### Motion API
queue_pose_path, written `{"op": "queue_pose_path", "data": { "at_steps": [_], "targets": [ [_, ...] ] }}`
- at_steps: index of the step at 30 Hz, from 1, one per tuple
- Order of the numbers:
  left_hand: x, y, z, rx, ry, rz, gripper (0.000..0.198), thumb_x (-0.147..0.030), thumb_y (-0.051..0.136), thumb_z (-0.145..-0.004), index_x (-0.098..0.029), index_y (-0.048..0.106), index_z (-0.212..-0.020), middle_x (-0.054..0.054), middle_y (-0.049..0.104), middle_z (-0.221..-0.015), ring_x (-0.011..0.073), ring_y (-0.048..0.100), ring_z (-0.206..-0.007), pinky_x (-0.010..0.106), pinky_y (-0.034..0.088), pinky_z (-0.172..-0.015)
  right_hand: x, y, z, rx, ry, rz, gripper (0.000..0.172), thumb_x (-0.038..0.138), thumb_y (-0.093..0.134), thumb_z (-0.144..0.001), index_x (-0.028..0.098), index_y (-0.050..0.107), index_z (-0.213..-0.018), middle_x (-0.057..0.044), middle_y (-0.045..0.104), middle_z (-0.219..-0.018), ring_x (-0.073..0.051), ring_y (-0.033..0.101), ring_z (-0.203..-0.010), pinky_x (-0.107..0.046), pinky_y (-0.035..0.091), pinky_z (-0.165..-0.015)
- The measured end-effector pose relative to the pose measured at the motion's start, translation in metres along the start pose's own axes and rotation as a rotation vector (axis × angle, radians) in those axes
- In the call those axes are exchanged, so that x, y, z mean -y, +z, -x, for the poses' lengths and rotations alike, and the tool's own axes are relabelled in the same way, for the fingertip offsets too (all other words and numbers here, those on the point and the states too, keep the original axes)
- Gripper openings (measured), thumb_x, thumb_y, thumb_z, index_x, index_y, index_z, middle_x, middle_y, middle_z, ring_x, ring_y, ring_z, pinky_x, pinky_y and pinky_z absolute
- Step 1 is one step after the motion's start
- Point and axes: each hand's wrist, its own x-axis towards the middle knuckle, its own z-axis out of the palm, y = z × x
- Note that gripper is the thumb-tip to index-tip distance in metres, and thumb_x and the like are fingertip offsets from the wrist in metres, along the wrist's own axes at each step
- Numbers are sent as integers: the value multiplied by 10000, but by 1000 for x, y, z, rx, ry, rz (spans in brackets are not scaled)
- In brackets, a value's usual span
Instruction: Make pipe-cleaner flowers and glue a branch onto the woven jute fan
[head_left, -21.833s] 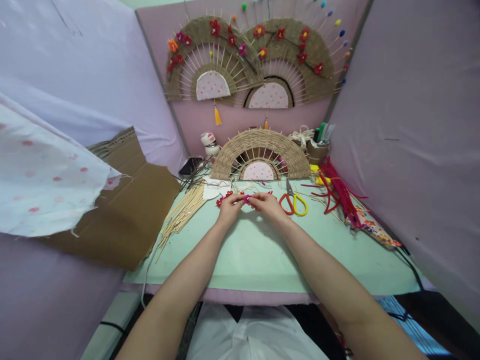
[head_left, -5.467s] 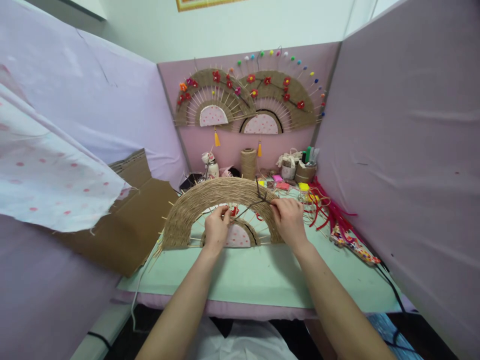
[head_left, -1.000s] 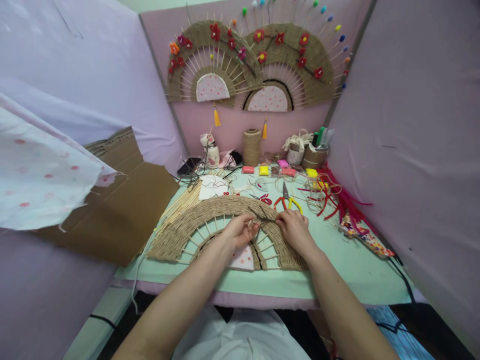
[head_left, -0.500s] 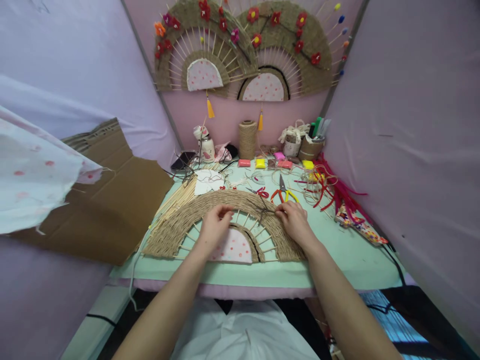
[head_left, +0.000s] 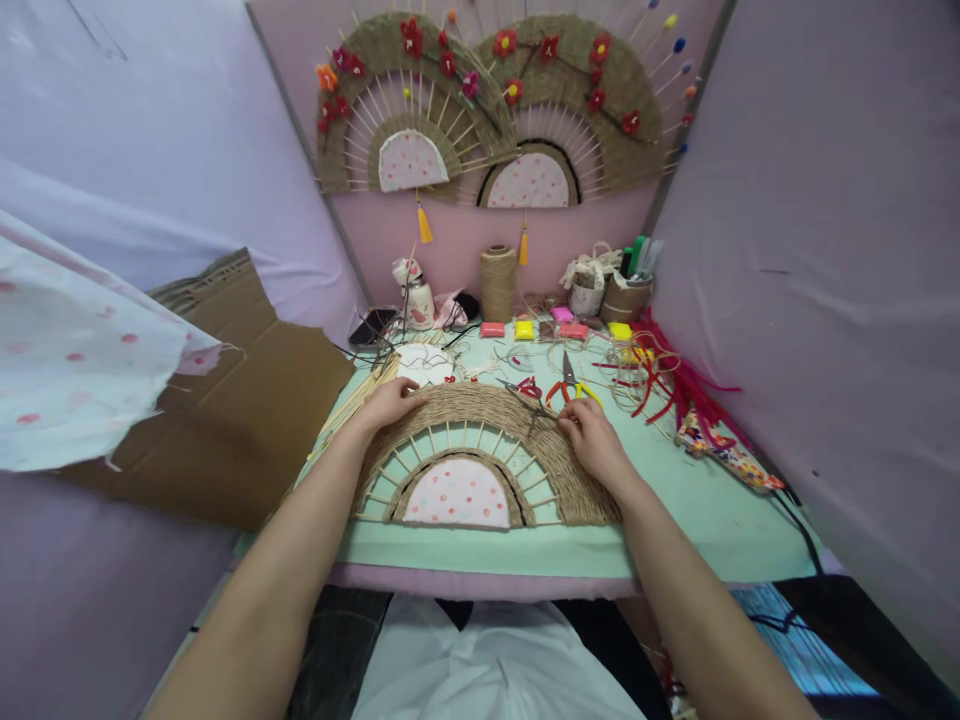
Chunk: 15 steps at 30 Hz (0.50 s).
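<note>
Jute-wound half-round fan with bamboo ribs [head_left: 480, 440] lay flat near the front edge of the mint-green table [head_left: 697, 520]. The left hand [head_left: 390, 400] rested open on its upper left rim, seemingly steadying it. The right hand [head_left: 592, 440] pinched a thin dark wire branch [head_left: 536, 410] against the weave.

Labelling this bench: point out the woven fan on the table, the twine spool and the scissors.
woven fan [head_left: 474, 402]: head view, top of band.
twine spool [head_left: 499, 286]: head view, wound side.
scissors [head_left: 568, 379]: head view, pivot.
</note>
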Motion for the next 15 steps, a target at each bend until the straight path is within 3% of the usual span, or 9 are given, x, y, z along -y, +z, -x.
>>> {"op": "queue_pose_path", "data": {
  "at_steps": [4,9,13,15],
  "targets": [
    [-11,-12,14,-10,22,77,437,-543,555,-692,-147,652,-849,43,645,-788,183,564,-713,265,390,-624,8,-12,7,-16,-31,-33,99,266,437,-805,216,516,-771,-72,529,-918,-223,524,-904,-387,405,-858],
    [-20,-26,57,-9,-39,243,413,-571,590,-656,-164,615,-722,-10,557,-638,133,466,-595,241,317,-542,15,-44,10,35,-34,-160,118,305,489,-794,211,556,-822,-62,586,-918,-218,540,-913,-395,408,-883],
    [-21,-27,98,-98,-65,290,361,-533,576,-686,-173,590,-672,-27,516,-596,132,453,-592,234,327,-550,31,-66,-26,52,76,-443,196,391,583,-774,219,590,-869,-50,638,-914,-213,577,-915,-413,434,-890],
    [-17,-27,116,-180,-65,272,342,-516,565,-710,-176,595,-682,-18,553,-658,146,496,-662,236,371,-609,46,-66,-54,152,102,-646,207,413,623,-767,227,575,-844,-34,649,-930,-194,600,-917,-400,453,-887]
  ]
}}
